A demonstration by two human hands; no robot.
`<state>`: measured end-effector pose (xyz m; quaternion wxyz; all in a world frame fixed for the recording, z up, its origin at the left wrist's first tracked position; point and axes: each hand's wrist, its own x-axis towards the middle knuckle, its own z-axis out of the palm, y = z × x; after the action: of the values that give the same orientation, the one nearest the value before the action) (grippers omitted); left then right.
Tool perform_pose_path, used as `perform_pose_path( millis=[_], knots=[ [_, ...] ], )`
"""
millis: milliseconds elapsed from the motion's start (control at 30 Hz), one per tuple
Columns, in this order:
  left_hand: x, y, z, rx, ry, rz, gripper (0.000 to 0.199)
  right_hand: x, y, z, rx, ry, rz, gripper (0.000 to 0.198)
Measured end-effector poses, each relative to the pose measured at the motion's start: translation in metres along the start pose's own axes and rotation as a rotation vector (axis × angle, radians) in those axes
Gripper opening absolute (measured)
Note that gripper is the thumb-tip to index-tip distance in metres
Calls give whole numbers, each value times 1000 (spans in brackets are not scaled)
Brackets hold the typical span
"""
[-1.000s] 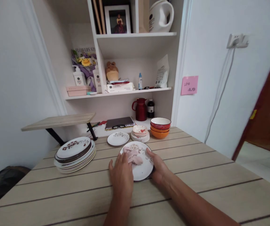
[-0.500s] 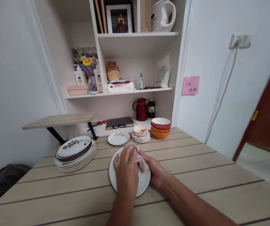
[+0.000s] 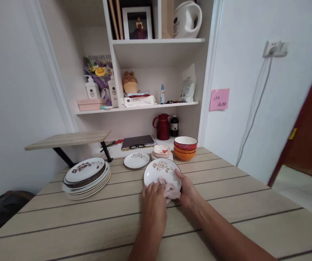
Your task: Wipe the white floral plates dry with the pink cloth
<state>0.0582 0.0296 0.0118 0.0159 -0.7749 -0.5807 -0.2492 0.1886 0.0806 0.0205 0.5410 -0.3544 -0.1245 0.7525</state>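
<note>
Reads "FLOWERS ST", cut off, behind bouquet (image 3: 99, 71) in shelf unit (image 3: 158, 41) at left. Touching bunched cloth (image 3: 172, 191) with left hand (image 3: 155, 203); cannot tell if clenched. Holding round plate (image 3: 158, 171) over planked tabletop (image 3: 104, 224), tilted, floral face toward camera. Grasping right rim with right hand (image 3: 190, 194). Reads "250" on pink note (image 3: 219, 100), white wall (image 3: 242, 21), right.

Just below the middle of the frame, my right hand (image 3: 187, 190) grips the right rim of a flowered plate (image 3: 158, 167); my left hand (image 3: 154, 203) rests on a pink cloth (image 3: 171, 191) at the plate's lower edge. Stacked plates (image 3: 84, 170) sit lower left, bowls (image 3: 185, 145) right of centre, a pink note (image 3: 219, 99) upper right.
</note>
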Motion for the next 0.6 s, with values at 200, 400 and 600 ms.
perform_pose_path(
  millis=[200,400,600],
  knots=[
    [4,-3,-13,6,136,-24,51,-11,14,10,-106,-141,82,40],
    [9,-23,-27,152,348,-261,50,-16,34,19,-167,-214,102,44],
    [6,-24,-21,190,291,-253,42,-10,16,12,-98,-86,47,49]
  ],
)
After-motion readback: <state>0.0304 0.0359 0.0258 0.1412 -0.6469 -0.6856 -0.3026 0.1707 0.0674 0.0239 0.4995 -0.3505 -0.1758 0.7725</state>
